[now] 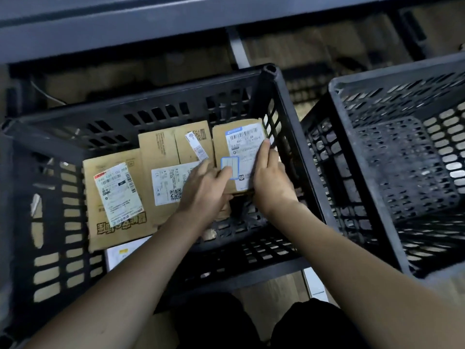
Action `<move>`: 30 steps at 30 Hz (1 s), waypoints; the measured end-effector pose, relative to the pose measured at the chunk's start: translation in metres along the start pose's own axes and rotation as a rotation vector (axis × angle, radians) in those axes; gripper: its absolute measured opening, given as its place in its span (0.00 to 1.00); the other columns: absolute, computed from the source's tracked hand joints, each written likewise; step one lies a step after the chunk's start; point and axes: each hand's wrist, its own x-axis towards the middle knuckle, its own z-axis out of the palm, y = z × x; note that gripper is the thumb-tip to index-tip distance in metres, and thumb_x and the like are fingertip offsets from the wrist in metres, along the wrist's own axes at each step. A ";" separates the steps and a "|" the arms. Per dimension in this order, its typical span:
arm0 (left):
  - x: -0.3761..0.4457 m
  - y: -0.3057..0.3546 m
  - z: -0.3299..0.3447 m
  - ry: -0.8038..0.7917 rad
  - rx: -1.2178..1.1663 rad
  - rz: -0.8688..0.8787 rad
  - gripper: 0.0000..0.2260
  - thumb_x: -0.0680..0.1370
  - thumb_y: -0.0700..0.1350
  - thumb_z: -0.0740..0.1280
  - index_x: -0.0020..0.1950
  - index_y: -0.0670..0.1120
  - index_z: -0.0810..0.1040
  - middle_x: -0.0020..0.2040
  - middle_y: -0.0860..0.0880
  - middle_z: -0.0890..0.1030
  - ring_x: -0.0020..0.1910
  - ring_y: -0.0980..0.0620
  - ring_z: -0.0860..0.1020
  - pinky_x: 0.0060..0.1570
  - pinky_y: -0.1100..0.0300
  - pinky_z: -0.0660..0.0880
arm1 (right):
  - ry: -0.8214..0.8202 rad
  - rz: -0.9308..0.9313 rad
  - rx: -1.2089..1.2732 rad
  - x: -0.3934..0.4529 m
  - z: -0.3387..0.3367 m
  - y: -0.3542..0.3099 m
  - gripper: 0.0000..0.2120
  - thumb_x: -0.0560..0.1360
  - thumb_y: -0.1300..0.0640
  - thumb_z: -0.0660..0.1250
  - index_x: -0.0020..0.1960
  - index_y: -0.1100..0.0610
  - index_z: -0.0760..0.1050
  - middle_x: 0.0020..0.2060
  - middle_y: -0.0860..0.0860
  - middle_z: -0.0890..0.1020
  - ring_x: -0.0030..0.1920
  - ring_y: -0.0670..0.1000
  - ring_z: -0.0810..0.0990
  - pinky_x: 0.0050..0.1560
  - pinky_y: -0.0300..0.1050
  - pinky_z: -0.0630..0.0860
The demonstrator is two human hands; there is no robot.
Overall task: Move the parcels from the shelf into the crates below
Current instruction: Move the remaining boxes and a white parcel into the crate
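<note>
1. Holding one small cardboard parcel (236, 157) between both hands, you have it inside the left crate (284, 117), up against that crate's right wall and near its far right corner.
2. Your left hand (203, 187) grips the parcel's near left corner: the thumb lies on top, on a blue-edged sticker (229, 167), and the other fingers curl underneath, out of view.
3. Your right hand (270, 177) clamps the parcel's right edge, thumb laid along the white shipping label (245, 147), the remaining fingers wrapped down the side next to the crate wall.
4. The parcel sits label-up and roughly level. You cannot tell whether its underside rests on the crate floor or is held just off it.
5. Three more cardboard parcels lie flat in the same crate. A middle box (161, 152) with a white label and a QR code lies just left of the held parcel, partly under your left hand. A larger flat box (113, 197) with a tilted label lies further left.
6. A white-topped package (120, 255) shows at the near edge, mostly hidden by your left forearm.
7. The right crate (402, 152) stands just beside the left one; no parcel shows in the part that is in view.
8. A grey shelf edge (125, 21) runs across the top, above the crates.
</note>
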 end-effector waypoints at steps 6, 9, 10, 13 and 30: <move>0.005 -0.010 0.023 0.141 0.224 0.189 0.26 0.58 0.45 0.79 0.53 0.39 0.81 0.43 0.39 0.80 0.48 0.38 0.79 0.43 0.50 0.78 | -0.067 0.066 0.060 0.008 0.025 0.011 0.44 0.74 0.67 0.63 0.75 0.64 0.33 0.70 0.60 0.57 0.64 0.58 0.69 0.58 0.49 0.71; 0.016 -0.001 0.030 0.119 0.357 0.101 0.21 0.56 0.46 0.80 0.46 0.42 0.82 0.43 0.41 0.79 0.45 0.40 0.79 0.43 0.54 0.77 | -0.084 0.034 0.006 0.023 0.028 0.014 0.41 0.76 0.68 0.60 0.76 0.64 0.34 0.70 0.61 0.56 0.65 0.59 0.67 0.60 0.48 0.69; 0.020 0.003 0.028 0.115 0.427 0.070 0.17 0.59 0.46 0.79 0.45 0.43 0.83 0.48 0.41 0.79 0.46 0.40 0.78 0.47 0.53 0.76 | -0.095 0.012 -0.015 0.029 0.029 0.013 0.39 0.76 0.68 0.59 0.76 0.63 0.35 0.70 0.61 0.56 0.66 0.59 0.66 0.60 0.48 0.69; 0.038 0.014 0.027 -0.040 0.632 0.040 0.15 0.76 0.46 0.63 0.61 0.43 0.78 0.68 0.41 0.69 0.65 0.39 0.68 0.69 0.47 0.58 | -0.144 -0.030 -0.108 0.048 0.034 0.012 0.35 0.78 0.68 0.56 0.77 0.62 0.38 0.71 0.62 0.55 0.68 0.60 0.63 0.62 0.52 0.68; 0.068 0.039 0.053 -0.344 0.830 0.054 0.16 0.81 0.36 0.53 0.68 0.35 0.66 0.66 0.36 0.69 0.64 0.39 0.68 0.59 0.52 0.69 | -0.277 -0.134 -0.284 0.063 0.056 0.025 0.26 0.82 0.65 0.46 0.76 0.65 0.40 0.76 0.60 0.41 0.77 0.58 0.41 0.75 0.51 0.52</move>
